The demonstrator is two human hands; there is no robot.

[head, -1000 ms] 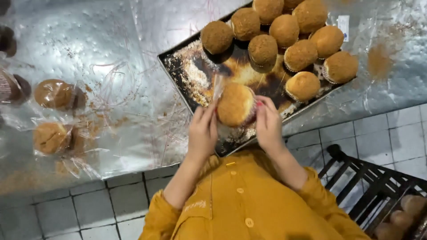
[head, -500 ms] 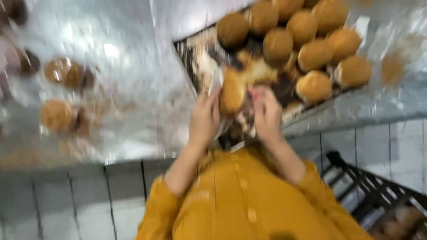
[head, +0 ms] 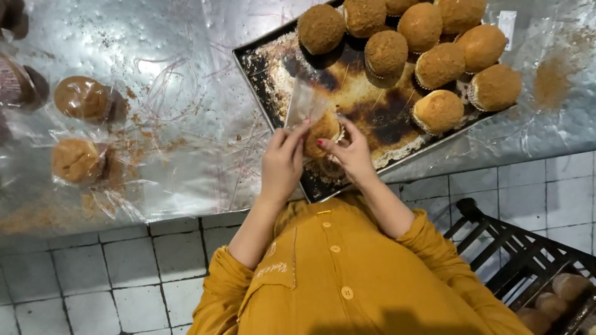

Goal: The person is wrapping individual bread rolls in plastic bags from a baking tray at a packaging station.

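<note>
I'm mid-bagging: my left hand (head: 282, 162) pinches the clear bag (head: 305, 104) open while my right hand (head: 351, 152) grips the bun (head: 323, 131) at its mouth, over the tray (head: 264, 74). Next, I'd judge, the bun needs pushing fully in.

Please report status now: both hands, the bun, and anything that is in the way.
Left hand and right hand both grip one bun, clear bag around it. Over baking tray. Nothing in the way.

Single head-worn view, straight down, close over foil-covered counter (head: 155, 93) and tiled floor (head: 124, 267).
</note>
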